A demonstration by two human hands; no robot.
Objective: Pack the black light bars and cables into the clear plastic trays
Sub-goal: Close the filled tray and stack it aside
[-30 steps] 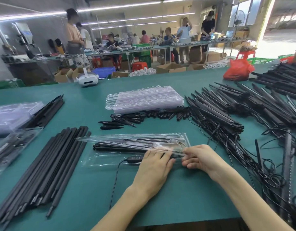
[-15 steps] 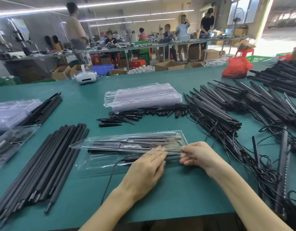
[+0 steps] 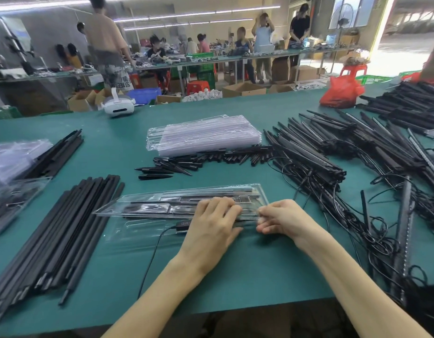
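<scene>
A clear plastic tray (image 3: 147, 206) with black parts inside lies in front of me, its lid half raised toward its left end. My left hand (image 3: 212, 228) lies flat on the tray's right half, fingers pressing the lid. My right hand (image 3: 281, 219) pinches the tray's right end with curled fingers. A black cable (image 3: 152, 254) with a small controller (image 3: 183, 224) runs out from under my left hand. Black light bars (image 3: 52, 237) lie stacked at the left. More bars with tangled cables (image 3: 316, 164) are heaped at the right.
A stack of empty clear trays (image 3: 203, 135) sits behind, with short black pointed pieces (image 3: 176, 164) in front of it. Packed trays (image 3: 8, 198) lie at the far left. A white headset (image 3: 118, 106) and a red bag (image 3: 340, 91) rest near the table's far edge.
My left hand has slid forward onto the tray lid, pressing it down. The right hand stays at the tray's right end.
</scene>
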